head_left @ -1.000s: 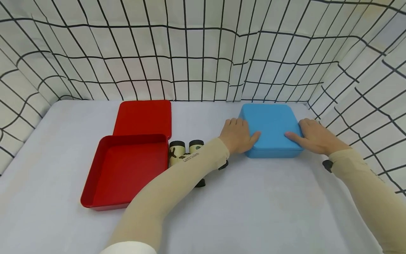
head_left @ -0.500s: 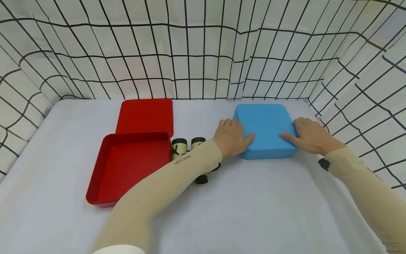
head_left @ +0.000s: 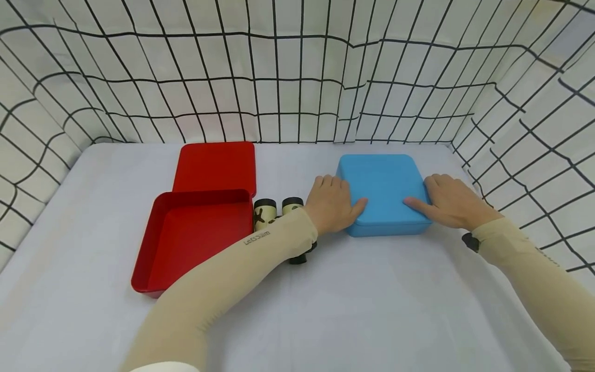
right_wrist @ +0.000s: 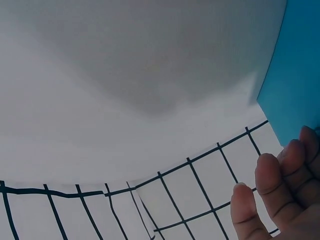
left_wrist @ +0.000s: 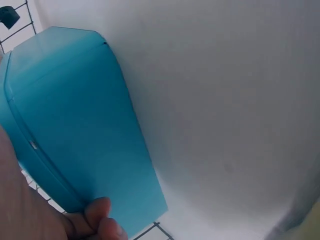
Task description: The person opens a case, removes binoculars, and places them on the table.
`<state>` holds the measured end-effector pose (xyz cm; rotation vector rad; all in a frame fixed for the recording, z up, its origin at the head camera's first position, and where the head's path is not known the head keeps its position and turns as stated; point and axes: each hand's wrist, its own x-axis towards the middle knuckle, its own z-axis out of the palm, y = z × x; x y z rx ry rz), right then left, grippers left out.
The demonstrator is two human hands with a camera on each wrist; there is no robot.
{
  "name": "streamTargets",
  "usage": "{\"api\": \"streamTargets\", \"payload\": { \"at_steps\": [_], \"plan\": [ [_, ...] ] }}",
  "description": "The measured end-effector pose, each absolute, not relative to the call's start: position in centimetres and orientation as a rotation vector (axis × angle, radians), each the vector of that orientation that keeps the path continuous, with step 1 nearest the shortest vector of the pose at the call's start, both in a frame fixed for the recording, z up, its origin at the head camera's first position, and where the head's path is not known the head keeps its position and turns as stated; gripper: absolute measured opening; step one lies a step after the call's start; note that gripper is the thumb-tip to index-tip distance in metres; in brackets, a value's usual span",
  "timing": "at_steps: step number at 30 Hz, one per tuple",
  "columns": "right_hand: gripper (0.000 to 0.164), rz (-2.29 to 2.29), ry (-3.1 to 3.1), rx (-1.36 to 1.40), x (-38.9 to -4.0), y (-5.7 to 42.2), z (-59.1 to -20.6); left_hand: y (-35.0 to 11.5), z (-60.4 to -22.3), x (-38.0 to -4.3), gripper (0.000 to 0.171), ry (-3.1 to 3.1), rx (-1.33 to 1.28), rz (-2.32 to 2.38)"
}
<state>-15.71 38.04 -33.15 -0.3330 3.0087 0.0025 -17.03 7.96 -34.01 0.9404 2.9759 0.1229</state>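
- A white worktop (head_left: 353, 299) with a black wire fence (head_left: 301, 79) along its far, left and right sides.
- A red box (head_left: 195, 243) on the left, with its top open.
- A blue box (head_left: 381, 188) with its lid on, at the far right, between two hands.
- A flat red lid (head_left: 216, 168), just on the far side of the red box.
- Cream and black binoculars (head_left: 264, 213), right of the red box, partly hidden by a tan sleeve (head_left: 232, 268).
- The left hand (head_left: 331, 204) grips the blue box's left side, thumb on top.
- The right hand (head_left: 453, 201) grips its right side, thumb on top too.
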Motion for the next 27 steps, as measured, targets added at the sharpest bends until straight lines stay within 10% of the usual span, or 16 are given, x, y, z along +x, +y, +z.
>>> {"api": "streamTargets", "payload": {
  "at_steps": [27],
  "plan": [
    [0.088,-0.010,2.995,-0.383,-13.3,36.0,-32.8,6.3,-32.5,-14.0,0.064,2.952,0.925,-0.047]
  ]
}}
